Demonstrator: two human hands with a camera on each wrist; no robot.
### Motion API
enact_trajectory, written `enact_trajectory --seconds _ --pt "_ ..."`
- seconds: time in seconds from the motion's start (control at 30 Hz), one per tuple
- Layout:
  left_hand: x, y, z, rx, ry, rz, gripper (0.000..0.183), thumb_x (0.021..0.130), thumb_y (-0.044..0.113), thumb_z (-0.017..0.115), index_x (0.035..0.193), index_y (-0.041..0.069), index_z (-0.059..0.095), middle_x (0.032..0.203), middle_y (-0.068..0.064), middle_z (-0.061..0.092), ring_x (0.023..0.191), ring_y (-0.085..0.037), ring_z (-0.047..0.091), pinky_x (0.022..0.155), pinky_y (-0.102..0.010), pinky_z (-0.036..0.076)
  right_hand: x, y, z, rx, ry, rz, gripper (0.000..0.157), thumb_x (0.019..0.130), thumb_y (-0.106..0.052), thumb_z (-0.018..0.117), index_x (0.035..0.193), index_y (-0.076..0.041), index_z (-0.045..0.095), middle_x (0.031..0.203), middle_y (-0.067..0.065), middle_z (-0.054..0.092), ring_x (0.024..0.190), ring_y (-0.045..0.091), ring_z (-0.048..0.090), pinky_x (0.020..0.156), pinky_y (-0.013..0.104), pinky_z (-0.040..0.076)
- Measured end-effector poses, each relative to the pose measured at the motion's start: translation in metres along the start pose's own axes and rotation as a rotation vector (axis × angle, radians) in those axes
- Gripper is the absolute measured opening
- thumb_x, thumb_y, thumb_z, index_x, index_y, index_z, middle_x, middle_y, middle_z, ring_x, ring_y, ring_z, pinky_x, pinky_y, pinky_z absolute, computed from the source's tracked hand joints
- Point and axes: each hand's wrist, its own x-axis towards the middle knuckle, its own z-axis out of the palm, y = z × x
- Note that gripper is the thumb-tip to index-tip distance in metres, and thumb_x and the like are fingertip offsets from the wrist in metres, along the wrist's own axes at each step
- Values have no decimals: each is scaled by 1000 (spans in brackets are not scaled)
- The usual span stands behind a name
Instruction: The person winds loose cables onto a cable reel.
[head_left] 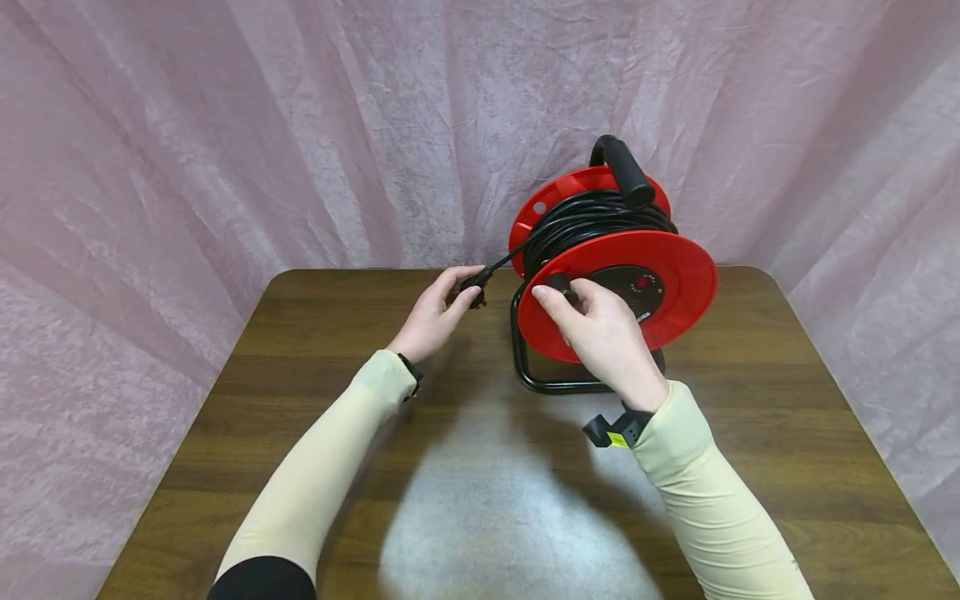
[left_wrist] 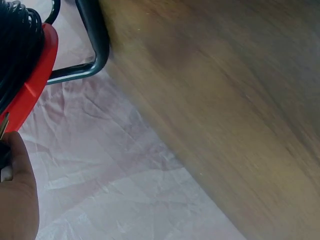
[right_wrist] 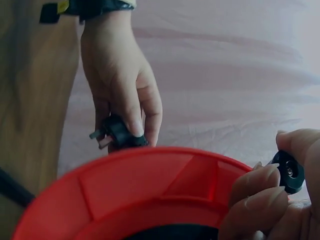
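Note:
A red cable reel (head_left: 690, 275) wound with black cable (head_left: 577, 221) stands on its black tube frame at the back right of the table. My left hand (head_left: 435, 312) pinches the black plug (right_wrist: 117, 132) at the cable's free end, left of the reel; its metal pins show in the right wrist view. From plug to drum the cable runs in a short straight line. My right hand (head_left: 603, 333) grips the small black crank knob (right_wrist: 290, 172) on the reel's near red disc. In the left wrist view, only part of the left hand (left_wrist: 19, 195) appears at the edge.
The reel's black carrying handle (head_left: 630, 175) rises above the drum. Its tube frame (head_left: 551, 386) rests on the wooden table (head_left: 300, 400). Pink curtains (head_left: 337, 125) hang behind the table and along its sides.

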Motion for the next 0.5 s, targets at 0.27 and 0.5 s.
enact_trajectory --seconds 0.27,0.5 --pt "8 -7 5 2 -8 13 37 106 25 58 143 21 57 117 -5 66 103 -22 64 93 -40 51 -3 -1 -6 -162 144 -60 58 97 -70 50 80 -14 56 67 4 56 67 22 55 61 38 40" --pt "15 -4 10 32 -25 59 39 107 23 58 145 22 56 114 -1 66 103 -19 63 93 -39 51 -3 -1 -14 -177 189 -87 55 100 -65 49 81 -14 55 68 4 57 67 23 56 61 39 41"
